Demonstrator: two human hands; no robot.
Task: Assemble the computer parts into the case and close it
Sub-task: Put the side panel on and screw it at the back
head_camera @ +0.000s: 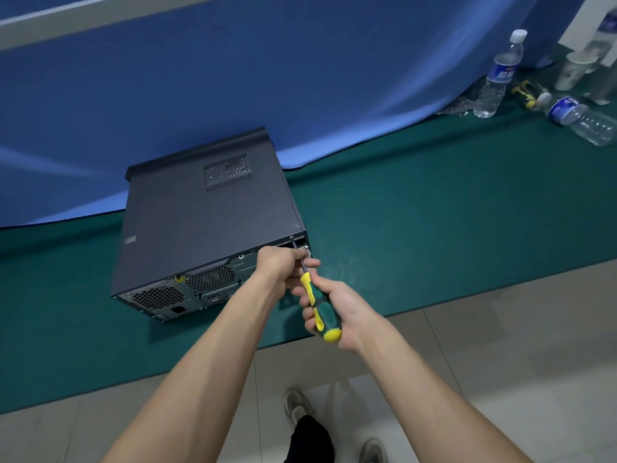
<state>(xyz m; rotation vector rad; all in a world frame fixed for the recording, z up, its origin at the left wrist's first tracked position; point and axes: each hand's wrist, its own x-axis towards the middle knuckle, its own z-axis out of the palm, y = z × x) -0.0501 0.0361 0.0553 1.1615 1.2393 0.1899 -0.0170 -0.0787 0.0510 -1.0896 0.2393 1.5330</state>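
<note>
On the green worktop (417, 208) the case (200, 222) lies with its side panel on, so this looks like the closing step: driving a rear corner screw. Right hand (337, 312) is wrapped round the screwdriver (315, 304) handle; left hand (283, 265) pinches its shaft. Next, keep the tip seated while turning.

Closed dark grey computer case (207, 225) lies on its side, rear panel facing the person.
</note>
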